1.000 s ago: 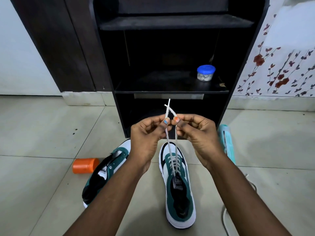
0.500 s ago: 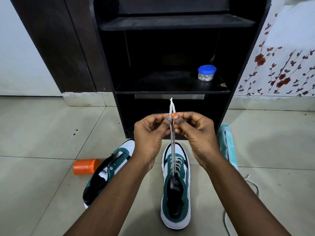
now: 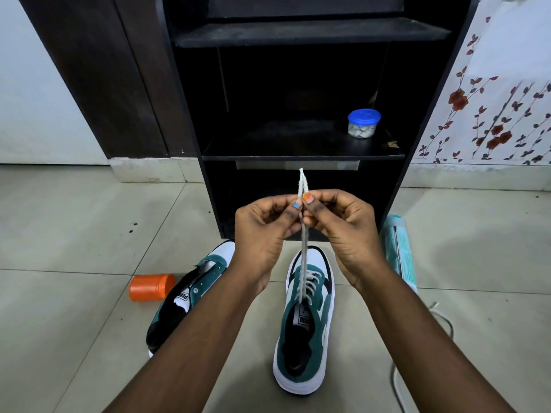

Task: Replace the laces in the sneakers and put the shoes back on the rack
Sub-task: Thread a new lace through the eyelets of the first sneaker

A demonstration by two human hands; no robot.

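Observation:
A green and white sneaker [image 3: 307, 332] stands on the floor below my hands, laced with a white lace [image 3: 304, 251]. Both lace ends run straight up from it, held together. My left hand [image 3: 262, 231] and my right hand [image 3: 343, 225] each pinch the lace ends between thumb and forefinger, thumbs touching, and the tips stick up above them. A second sneaker [image 3: 190, 296] of the same colours lies to the left, partly behind my left forearm, with bare eyelets. The black shoe rack [image 3: 301, 153] stands straight ahead.
A small jar with a blue lid [image 3: 363, 123] sits on the rack's middle shelf. An orange cylinder [image 3: 150, 287] lies on the tiles at left. A teal package [image 3: 399, 251] lies at right, with a loose white lace [image 3: 417, 347] near it.
The two lace ends, crossed a second ago, are now drawn together and parallel. My hands rose slightly and pulled the lace taut; the laced sneaker shifted a little.

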